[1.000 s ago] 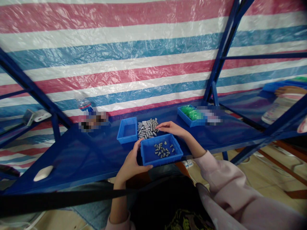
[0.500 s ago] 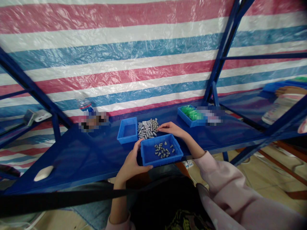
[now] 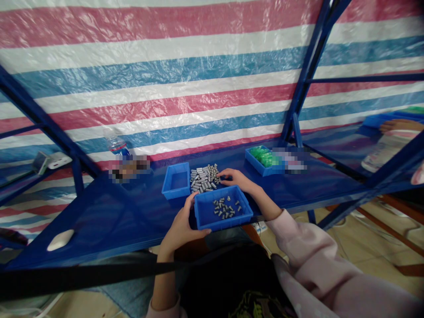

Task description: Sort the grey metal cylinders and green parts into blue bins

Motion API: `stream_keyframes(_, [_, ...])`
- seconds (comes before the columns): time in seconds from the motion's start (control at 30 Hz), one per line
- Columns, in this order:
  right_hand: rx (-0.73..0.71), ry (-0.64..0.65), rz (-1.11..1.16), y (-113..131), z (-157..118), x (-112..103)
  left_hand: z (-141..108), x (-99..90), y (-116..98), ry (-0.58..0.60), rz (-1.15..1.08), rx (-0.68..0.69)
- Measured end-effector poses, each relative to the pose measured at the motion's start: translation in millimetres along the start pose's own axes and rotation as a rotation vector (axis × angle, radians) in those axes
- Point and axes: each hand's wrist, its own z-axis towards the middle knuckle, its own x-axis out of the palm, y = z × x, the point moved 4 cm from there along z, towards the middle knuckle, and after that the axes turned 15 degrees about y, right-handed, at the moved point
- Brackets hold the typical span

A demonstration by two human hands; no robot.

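My left hand point(image 3: 183, 226) grips the left end of a blue plastic bin point(image 3: 202, 216), thumb along its near side and fingers at the far left corner. Inside the bin lie several small metal bolts point(image 3: 224, 208), mostly toward its right half. Behind it, a heap of grey metal cylinders point(image 3: 202, 179) and smaller bolts sits on the blue table. My right hand point(image 3: 233, 177) reaches over the heap's right edge, its fingers curved and thumb apart from them. I see nothing held between them.
An empty blue bin point(image 3: 176, 180) stands left of the heap. Another blue bin point(image 3: 263, 168) with green pieces is to the right. A plastic bottle point(image 3: 119, 148) stands at the back left, and a white rounded object point(image 3: 60, 240) lies near the front left. Blue metal posts point(image 3: 300, 101) frame the table.
My right hand's fingers have spread from a pinch at the heap's right edge, shifting only slightly. My left hand and the bin have stayed put.
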Motion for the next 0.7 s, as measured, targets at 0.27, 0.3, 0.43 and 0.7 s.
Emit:
stream_keyframes(0.27, [0.091, -0.053, -0.115, -8.3, 2.1, -1.6, 0.3, 0.6, 0.6, -0.003, 0.004, 0.004])
stream_keyframes(0.3, [0.092, -0.06, -0.127, -8.9, 2.1, -1.7, 0.3, 0.7, 0.6, -0.004, 0.003, 0.007])
stream_keyframes(0.43, [0.096, -0.068, -0.134, -11.5, 1.9, -1.2, 0.1, 0.7, 0.4, -0.011, 0.01, 0.007])
stream_keyframes(0.7, [0.091, -0.138, -0.045, -8.8, 1.0, -7.4, -0.1, 0.1, -1.5, 0.002, 0.015, 0.001])
